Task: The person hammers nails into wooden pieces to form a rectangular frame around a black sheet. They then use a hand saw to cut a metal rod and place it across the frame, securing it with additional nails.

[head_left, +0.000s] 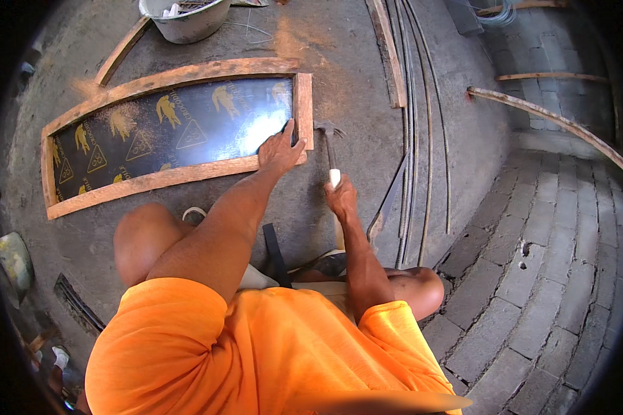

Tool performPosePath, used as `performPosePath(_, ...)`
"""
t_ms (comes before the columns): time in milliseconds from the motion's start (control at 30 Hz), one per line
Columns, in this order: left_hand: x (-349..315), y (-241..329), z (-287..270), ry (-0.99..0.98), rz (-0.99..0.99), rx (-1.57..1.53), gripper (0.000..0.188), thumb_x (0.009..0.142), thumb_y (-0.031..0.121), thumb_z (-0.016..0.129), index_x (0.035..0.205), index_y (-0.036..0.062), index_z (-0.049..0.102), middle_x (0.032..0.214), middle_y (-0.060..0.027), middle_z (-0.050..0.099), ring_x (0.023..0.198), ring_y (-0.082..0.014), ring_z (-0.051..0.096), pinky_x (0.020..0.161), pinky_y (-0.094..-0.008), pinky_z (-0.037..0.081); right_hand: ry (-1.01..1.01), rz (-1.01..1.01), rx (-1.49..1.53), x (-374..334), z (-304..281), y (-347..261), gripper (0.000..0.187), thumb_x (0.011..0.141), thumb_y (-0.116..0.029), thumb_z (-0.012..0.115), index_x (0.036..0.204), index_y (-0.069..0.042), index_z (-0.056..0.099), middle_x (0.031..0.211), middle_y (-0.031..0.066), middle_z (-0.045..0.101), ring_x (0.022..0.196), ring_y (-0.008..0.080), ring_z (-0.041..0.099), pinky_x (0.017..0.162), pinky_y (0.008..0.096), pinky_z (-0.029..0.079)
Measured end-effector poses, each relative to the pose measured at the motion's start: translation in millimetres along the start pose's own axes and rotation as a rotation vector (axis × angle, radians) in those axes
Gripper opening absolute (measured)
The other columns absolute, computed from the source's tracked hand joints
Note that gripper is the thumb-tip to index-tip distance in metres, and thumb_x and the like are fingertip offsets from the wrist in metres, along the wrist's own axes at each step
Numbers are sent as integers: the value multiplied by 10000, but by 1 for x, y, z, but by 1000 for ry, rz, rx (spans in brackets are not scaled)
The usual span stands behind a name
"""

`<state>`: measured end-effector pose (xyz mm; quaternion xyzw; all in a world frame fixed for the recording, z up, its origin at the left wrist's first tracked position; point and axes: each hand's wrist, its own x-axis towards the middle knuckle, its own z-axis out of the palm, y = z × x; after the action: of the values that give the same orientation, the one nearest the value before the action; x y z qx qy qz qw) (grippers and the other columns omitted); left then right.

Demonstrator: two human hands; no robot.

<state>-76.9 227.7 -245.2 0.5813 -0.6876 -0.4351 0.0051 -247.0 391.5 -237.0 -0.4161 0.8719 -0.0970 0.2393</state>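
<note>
A long wooden frame (152, 171) lies on the floor in front of me, around a dark panel (208, 135) with yellow printed figures. My left hand (279, 151) grips the frame at its near right corner, fingers against the short end piece (302, 111). In my right hand (342, 197) is a claw hammer (331, 149), held by its light-coloured handle. Its metal head is just right of the end piece, with a small gap visible between them. No nail can be made out at the joint.
Long metal bars (426, 138) and a wooden strip (389, 52) lie to the right, near a handsaw (389, 197). A grey tub (190, 26) stands at the far left, with a loose batten (122, 52) below it. Concrete block wall (526, 277) rises on the right.
</note>
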Motion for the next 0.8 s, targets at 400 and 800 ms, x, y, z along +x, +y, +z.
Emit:
performPosePath(400,4,-10,9,103,95,-27,742,996,552,537,1594,130,419,1253,-246,680,1198,-395,647,1024,-511,504,226,71,309,39,-6,-58,486,914,-252,715,1275,39,569,1221,343,670,1161,503,647,986,558,499)
performPosePath(800,4,-11,11,129,83,-57,741,981,518,595,1587,125,425,1288,-235,675,1205,-391,650,1019,-507,516,131,-205,26,87,-19,-99,473,864,-184,736,1252,35,575,1106,365,692,1064,540,674,918,566,547)
